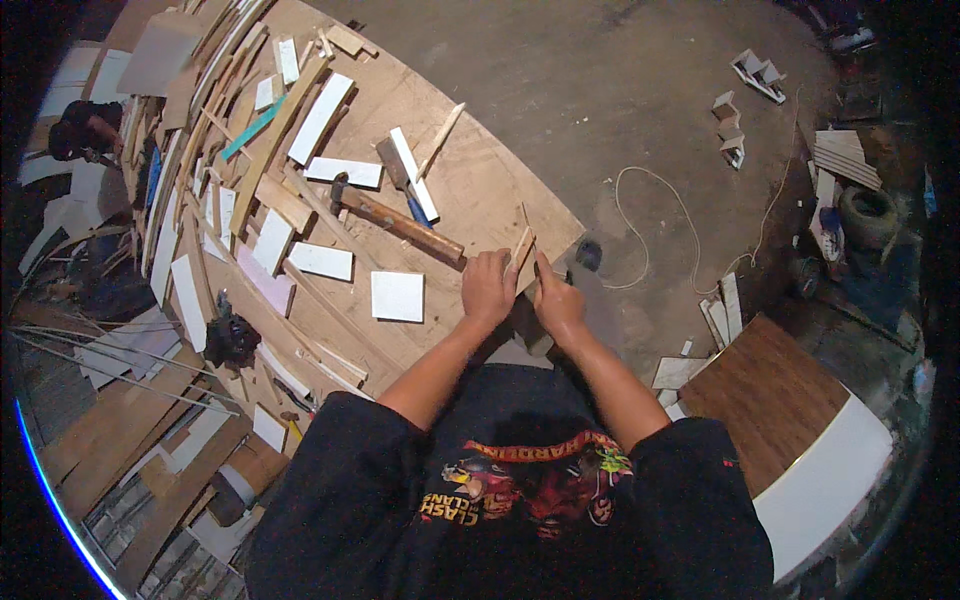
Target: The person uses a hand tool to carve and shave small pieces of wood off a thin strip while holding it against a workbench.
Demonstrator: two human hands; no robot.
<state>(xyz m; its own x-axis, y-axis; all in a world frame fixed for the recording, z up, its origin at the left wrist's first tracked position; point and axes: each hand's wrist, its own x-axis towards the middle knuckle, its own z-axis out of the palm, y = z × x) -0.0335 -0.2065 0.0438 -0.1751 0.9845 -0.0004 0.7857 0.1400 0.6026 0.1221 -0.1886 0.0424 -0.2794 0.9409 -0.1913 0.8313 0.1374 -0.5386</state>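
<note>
My left hand is closed at the table's near right corner, its fingers around a small wooden piece that points up and away. Close on its right, my right hand is curled in a grip at the corner's edge; what it holds is mostly hidden. A hammer with a wooden handle lies just left of my hands, its head pointing away. Beyond it rests a flat-bladed tool with a blue handle. A white square block sits left of my left forearm.
Wood strips and white-faced offcuts cover the left of the wooden table. A dark clump lies among them. On the floor at right are a brown-and-white panel, a cord and stepped wooden pieces.
</note>
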